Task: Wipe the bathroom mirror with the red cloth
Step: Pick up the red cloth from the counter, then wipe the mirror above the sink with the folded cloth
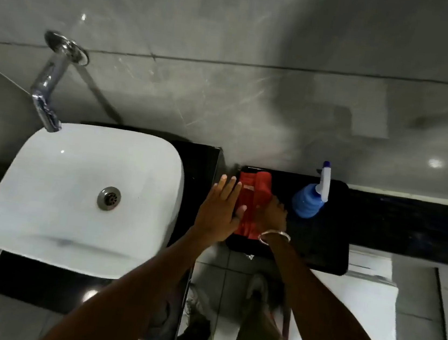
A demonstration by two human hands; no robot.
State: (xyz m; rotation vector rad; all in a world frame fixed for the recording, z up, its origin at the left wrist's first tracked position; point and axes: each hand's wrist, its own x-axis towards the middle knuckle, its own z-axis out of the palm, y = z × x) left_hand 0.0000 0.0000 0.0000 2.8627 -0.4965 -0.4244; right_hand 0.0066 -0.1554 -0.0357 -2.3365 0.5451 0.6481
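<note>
Red folded cloth (252, 201) lies on a glossy black tray (320, 246), left of a blue plastic spray bottle (308, 201), with the left hand (219, 211) spread flat against it and the right hand (269, 213) gripping its right edge.

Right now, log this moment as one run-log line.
phase: picking up cloth | left hand: flat on red cloth | right hand: on cloth, grip unclear | cloth: on black tray | spray bottle: untouched | mirror: not wiped
</note>
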